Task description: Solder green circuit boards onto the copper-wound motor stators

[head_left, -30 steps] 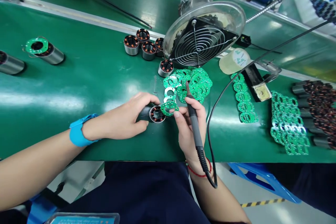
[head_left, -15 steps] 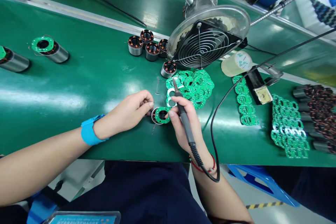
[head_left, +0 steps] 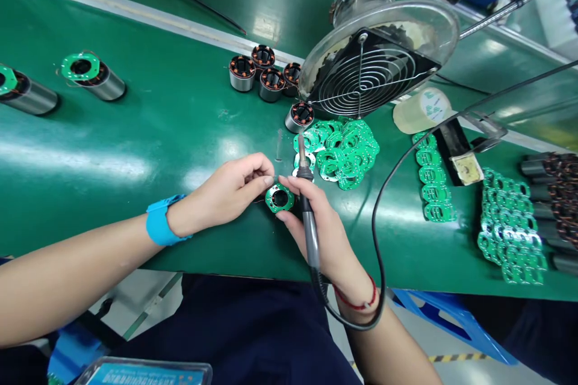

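Note:
A green ring-shaped circuit board (head_left: 273, 204) sits on top of a wound motor core between my hands. My left hand (head_left: 235, 186) is closed at its left edge, thumb and forefinger pinched together; what they hold is too small to make out. A soldering iron (head_left: 311, 234) lies in my right hand (head_left: 323, 228), its tip pointing away from me. The thumb and forefinger of that hand are at the right side of the board. Just beyond lies a pile of loose green boards (head_left: 350, 153), with one motor core (head_left: 299, 117) at its left.
A fume extractor fan (head_left: 363, 75) hangs above the pile. Several cores (head_left: 271, 85) stand behind. Two cores with boards, one of them upright (head_left: 106, 83), are at left. A tape roll (head_left: 419, 111), sponge holder (head_left: 467, 168), board stacks (head_left: 510, 228) and more cores are at right.
My right thumb and forefinger have spread around the board, and the iron has tilted more upright. The board now faces up more squarely. The view has shifted slightly.

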`<state>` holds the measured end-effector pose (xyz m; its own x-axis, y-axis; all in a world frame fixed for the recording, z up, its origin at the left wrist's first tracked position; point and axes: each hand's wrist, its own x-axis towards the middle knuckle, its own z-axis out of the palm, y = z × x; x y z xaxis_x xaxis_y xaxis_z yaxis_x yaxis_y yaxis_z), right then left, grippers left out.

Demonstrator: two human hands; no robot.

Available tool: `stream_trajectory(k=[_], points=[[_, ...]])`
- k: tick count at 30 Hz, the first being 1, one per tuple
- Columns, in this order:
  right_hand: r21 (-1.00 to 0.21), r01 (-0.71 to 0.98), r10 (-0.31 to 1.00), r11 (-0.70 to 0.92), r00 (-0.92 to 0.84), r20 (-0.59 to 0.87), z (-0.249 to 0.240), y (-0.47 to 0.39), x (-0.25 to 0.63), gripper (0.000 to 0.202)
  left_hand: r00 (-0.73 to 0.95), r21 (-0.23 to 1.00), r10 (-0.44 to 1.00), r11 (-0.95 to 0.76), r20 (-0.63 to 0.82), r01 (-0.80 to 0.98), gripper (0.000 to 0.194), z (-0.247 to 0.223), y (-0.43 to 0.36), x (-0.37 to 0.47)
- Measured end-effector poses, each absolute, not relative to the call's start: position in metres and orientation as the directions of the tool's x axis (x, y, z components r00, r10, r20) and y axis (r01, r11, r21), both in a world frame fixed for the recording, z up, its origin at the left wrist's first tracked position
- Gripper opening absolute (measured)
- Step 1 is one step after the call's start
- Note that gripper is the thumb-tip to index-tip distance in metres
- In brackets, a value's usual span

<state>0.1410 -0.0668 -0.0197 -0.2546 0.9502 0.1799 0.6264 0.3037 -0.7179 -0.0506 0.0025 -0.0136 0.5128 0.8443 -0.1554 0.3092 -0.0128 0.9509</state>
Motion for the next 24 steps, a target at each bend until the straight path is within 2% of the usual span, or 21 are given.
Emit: stream_trajectory(k=[3, 6, 9, 12, 15, 19, 24], points=[[-0.734, 0.602, 0.938, 0.314, -0.314, 0.145, -0.018, -0.063, 0.148, 0.052, 0.560, 0.950, 0.821, -0.078, -0.110, 0.301, 0.012, -0.012, 0.004, -0.051], [-0.676, 0.605, 0.906, 0.420, -0.328, 0.269, -0.018, -0.062, 0.147, 0.057, 0.585, 0.956, 0.806, -0.092, -0.094, 0.280, 0.013, -0.011, 0.005, -0.050], [-0.576, 0.644, 0.861, 0.504, -0.323, 0.393, -0.018, -0.063, 0.142, 0.053, 0.570, 0.963, 0.801, 0.029, -0.182, 0.267, 0.016, -0.009, 0.005, -0.048], [-0.521, 0.689, 0.855, 0.503, -0.308, 0.418, -0.016, -0.065, 0.139, 0.044, 0.538, 0.943, 0.786, 0.170, -0.304, 0.285, 0.018, -0.005, 0.006, -0.047], [-0.571, 0.661, 0.859, 0.487, -0.245, 0.450, -0.017, -0.067, 0.138, 0.039, 0.525, 0.928, 0.772, 0.233, -0.358, 0.291, 0.014, -0.001, 0.008, -0.046], [-0.714, 0.534, 0.858, 0.453, -0.043, 0.513, -0.023, -0.074, 0.139, 0.037, 0.540, 0.923, 0.755, 0.241, -0.372, 0.299, 0.008, -0.001, 0.011, -0.047], [-0.815, 0.449, 0.853, 0.367, 0.186, 0.487, -0.032, -0.086, 0.148, 0.032, 0.553, 0.913, 0.734, 0.243, -0.394, 0.328, 0.007, -0.003, 0.014, -0.048]])
